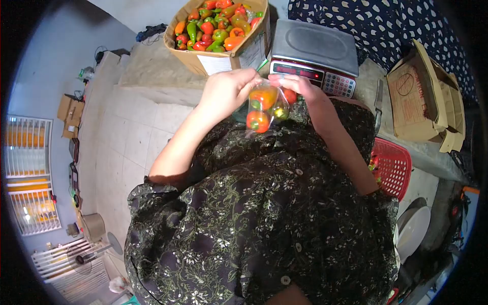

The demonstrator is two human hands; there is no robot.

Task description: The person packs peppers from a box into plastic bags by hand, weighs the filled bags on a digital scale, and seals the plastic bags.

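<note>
A clear plastic bag (250, 121) with several red, orange and green peppers (264, 96) in it hangs in front of my body. At its upper left edge, my left hand (229, 90) is closed with the fingers pinching the plastic. My right hand (303, 87) grips the bag's top from the other side, fingers bent over it. The bag's mouth is bunched between the two hands and partly hidden by them. Just beyond my right hand stands a digital scale (315, 46) with a bare metal plate and a lit red display.
An open cardboard box (218, 63) full of peppers sits on the ledge beyond my left hand. To the right are a knife (378, 104), another open cardboard box (414, 101) and a red plastic basket (394, 168). A pedestal fan (91, 254) stands lower left.
</note>
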